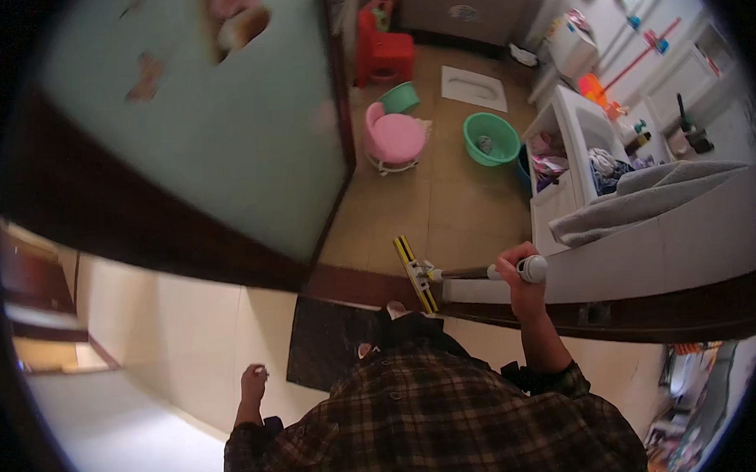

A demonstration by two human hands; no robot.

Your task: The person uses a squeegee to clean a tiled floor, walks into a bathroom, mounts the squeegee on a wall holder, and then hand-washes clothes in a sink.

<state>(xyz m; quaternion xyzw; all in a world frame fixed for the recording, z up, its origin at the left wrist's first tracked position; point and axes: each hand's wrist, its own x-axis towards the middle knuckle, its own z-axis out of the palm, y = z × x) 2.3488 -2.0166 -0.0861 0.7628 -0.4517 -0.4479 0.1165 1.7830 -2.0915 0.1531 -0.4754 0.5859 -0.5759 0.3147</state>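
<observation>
My right hand is shut around the upper end of a mop's pole, just below its white end cap. The flat mop head, yellow with a dark strip, lies across the dark red door threshold, close in front of my feet. My left hand hangs low at my left side, away from the mop, above the pale tiled floor. Its fingers look curled, and whether anything small is in them is unclear.
A frosted glass door stands on the left. Past the threshold are a pink padded stool, a red plastic chair, a green basin and a squat toilet. A grey towel drapes over the wall beside the sink.
</observation>
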